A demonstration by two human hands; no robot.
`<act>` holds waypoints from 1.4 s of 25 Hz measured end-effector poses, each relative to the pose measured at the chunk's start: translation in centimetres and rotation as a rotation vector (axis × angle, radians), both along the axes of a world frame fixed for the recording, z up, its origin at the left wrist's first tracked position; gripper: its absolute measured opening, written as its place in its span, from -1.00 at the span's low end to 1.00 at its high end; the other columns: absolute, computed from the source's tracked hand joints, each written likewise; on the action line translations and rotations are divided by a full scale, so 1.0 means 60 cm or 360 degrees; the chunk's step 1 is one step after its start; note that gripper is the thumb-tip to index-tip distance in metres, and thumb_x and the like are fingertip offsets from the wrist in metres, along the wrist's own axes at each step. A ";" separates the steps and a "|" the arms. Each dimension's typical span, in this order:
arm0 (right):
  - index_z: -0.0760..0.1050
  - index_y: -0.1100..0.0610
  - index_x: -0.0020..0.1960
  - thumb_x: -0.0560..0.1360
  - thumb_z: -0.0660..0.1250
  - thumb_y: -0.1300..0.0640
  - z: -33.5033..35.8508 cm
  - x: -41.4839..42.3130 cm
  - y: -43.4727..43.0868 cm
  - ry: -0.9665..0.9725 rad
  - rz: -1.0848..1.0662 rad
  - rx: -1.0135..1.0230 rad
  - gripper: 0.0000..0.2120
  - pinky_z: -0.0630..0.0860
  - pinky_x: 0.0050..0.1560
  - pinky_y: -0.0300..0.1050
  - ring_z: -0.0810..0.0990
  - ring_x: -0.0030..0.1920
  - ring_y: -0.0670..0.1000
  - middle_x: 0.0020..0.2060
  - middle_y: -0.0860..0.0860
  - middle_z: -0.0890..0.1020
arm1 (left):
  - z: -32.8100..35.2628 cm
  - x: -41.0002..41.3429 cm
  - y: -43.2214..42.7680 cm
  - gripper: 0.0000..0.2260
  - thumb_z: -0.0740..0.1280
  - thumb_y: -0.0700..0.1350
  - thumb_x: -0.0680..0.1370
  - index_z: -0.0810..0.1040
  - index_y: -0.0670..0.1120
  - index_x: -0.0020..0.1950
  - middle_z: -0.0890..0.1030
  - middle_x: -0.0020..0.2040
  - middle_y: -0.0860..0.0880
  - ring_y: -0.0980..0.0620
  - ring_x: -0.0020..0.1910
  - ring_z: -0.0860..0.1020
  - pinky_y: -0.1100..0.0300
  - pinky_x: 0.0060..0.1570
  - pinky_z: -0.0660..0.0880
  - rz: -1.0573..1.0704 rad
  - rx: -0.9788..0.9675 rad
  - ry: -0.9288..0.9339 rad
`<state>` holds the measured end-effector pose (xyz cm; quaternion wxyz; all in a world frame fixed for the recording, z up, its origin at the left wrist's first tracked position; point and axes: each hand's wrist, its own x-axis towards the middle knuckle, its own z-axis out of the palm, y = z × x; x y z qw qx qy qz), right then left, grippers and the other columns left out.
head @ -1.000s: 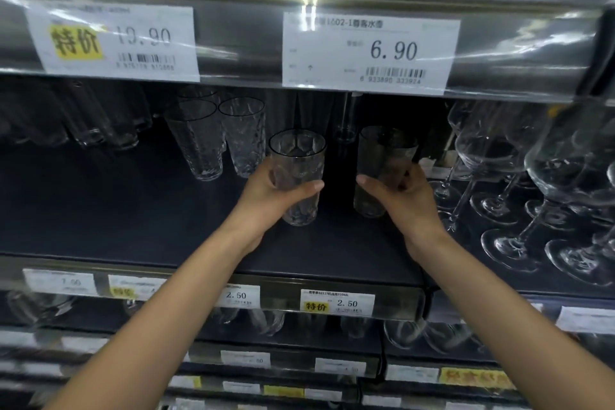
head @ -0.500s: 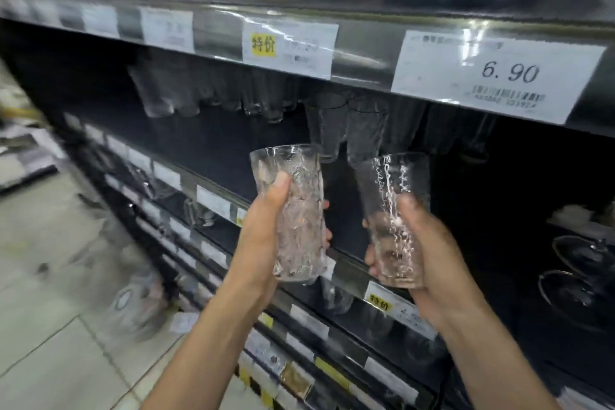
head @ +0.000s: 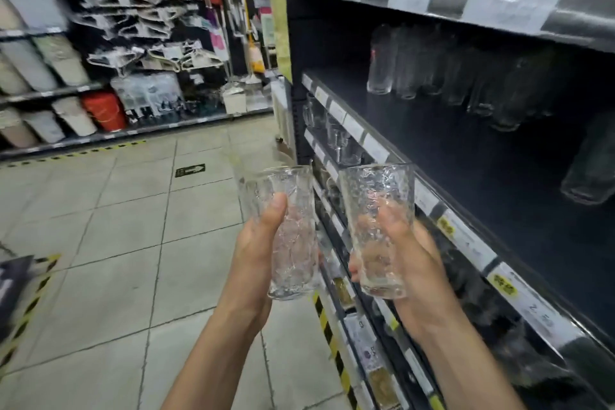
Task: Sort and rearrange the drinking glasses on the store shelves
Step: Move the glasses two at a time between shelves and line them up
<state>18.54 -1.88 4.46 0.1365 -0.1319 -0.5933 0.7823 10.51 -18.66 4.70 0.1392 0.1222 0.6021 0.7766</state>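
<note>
Each hand carries one tall clear textured drinking glass, upright, out in the aisle in front of the shelving. My left hand (head: 258, 251) wraps the left glass (head: 293, 243), thumb up its front. My right hand (head: 404, 255) grips the right glass (head: 377, 210) around its lower half. Both glasses are off the dark shelf (head: 482, 156) on the right. A row of several tall clear glasses (head: 442, 70) stands further along on that shelf, blurred.
Price labels line the shelf edge (head: 466, 236), and lower shelves hold more glassware. Another glass (head: 589, 163) stands at the far right. The tiled aisle floor (head: 133, 243) opens to the left. Across it, racks hold hangers, bins and a red bucket (head: 104, 111).
Both hands lifted the two glasses off the shelf and drew them back into the aisle. My view swung left, so the shelving now runs along the right.
</note>
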 end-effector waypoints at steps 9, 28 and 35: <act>0.59 -0.05 0.21 0.23 0.54 -0.34 -0.001 -0.264 -0.114 -0.0002 0.0109 -0.0107 -0.36 0.62 -0.27 -0.05 0.72 -0.16 0.08 0.05 0.09 0.72 | -0.013 -0.232 -0.125 -0.37 0.42 0.38 0.38 0.63 -0.03 0.25 0.71 0.11 -0.13 -0.12 0.03 0.70 0.04 -0.07 0.61 0.0147 0.0059 -0.0037; 0.53 0.05 0.29 0.26 0.47 -0.42 0.009 -0.693 0.008 -0.0017 -0.0640 -0.0108 -0.23 0.56 -0.36 -0.10 0.64 -0.31 0.10 0.00 0.19 0.66 | -0.027 -0.794 0.060 -0.25 0.44 0.47 0.28 0.54 0.12 0.37 0.59 0.33 0.03 -0.08 0.36 0.51 -0.21 0.40 0.34 -0.0435 -0.0058 -0.0120; 0.53 0.11 0.27 0.32 0.43 -0.37 0.019 -0.757 0.091 -0.0020 -0.1022 -0.0052 -0.28 0.61 -0.30 -0.04 0.64 -0.30 0.13 -0.15 0.18 0.68 | -0.010 -0.910 0.203 -0.34 0.47 0.39 0.33 0.60 0.00 0.29 0.67 0.17 -0.14 -0.20 0.15 0.64 -0.11 0.09 0.58 -0.0842 0.0012 -0.0163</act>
